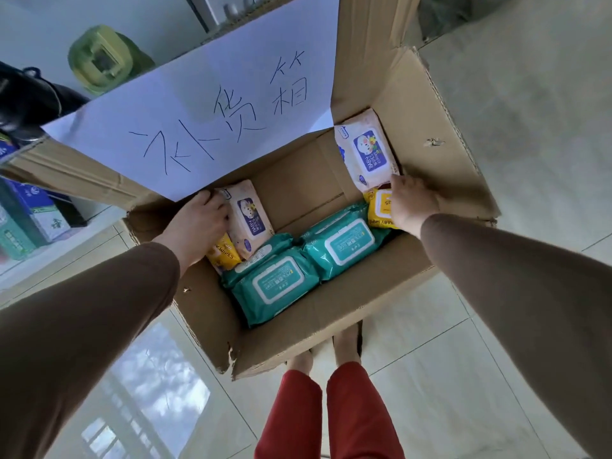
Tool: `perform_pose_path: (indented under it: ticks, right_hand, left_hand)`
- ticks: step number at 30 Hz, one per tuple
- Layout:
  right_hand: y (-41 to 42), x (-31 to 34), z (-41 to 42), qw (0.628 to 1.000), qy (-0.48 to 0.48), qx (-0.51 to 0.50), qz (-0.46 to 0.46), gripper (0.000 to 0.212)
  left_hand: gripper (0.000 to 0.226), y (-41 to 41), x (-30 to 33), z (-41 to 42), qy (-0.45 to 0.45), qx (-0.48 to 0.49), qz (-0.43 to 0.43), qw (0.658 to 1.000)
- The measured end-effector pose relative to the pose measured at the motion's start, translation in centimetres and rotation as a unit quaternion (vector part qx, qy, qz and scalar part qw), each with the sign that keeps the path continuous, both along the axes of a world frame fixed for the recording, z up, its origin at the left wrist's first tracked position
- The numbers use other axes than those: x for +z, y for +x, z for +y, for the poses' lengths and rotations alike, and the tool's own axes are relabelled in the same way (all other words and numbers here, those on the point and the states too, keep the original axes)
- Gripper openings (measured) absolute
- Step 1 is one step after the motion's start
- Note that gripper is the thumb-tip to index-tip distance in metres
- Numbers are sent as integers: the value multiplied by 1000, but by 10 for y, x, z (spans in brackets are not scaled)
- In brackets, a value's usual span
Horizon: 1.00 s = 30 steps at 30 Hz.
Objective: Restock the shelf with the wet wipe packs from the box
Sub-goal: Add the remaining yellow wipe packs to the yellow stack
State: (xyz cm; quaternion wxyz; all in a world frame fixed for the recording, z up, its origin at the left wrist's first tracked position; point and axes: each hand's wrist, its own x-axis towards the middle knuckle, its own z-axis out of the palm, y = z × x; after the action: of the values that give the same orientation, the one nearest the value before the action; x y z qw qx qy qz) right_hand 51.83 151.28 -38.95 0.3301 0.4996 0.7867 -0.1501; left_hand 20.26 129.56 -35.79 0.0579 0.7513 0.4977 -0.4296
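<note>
Both hands in the box (440, 134): left hand (195, 223) grasping a pink pack (250, 220), right hand (412, 202) grasping another pink pack (364, 150). Both packs stand on end, long axes pointing up toward me.

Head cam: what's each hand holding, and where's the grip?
Left hand: pink baby wipes pack, at its left edge. Right hand: on the yellow pack, right side; a closed grip cannot be told.

1. We see a green bin (105, 59) well beyond our left hand.
2. We see blue and green cartons (28, 220) left of that hand.
3. We stand on pale floor tiles (536, 134).
</note>
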Motion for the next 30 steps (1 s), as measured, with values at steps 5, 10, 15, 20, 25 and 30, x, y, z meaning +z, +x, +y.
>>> perform_pose_path:
  ticks: [5,10,15,20,25,30]
  right_hand:
    - [-6,-3,20,992,-45,73,-91,48]
    - [0,17,20,983,-112,61,-133,61]
    - [19,55,7,984,-163,-66,1,72]
    - [13,136,-10,941,-207,-203,177,73]
    - [-33,264,-50,852,-325,-265,314,50]
    - [-107,386,-114,801,-389,-240,386,27]
  left_hand:
    - [42,1,11,-7,-20,36,-24,999]
    - [32,15,36,-6,10,91,-40,995]
    - [34,34,80,-5,57,260,-87,960]
    - [40,37,155,-27,86,481,-197,850]
    - [41,19,264,-67,111,627,-300,711]
    - [49,-16,372,-131,169,689,-346,614]
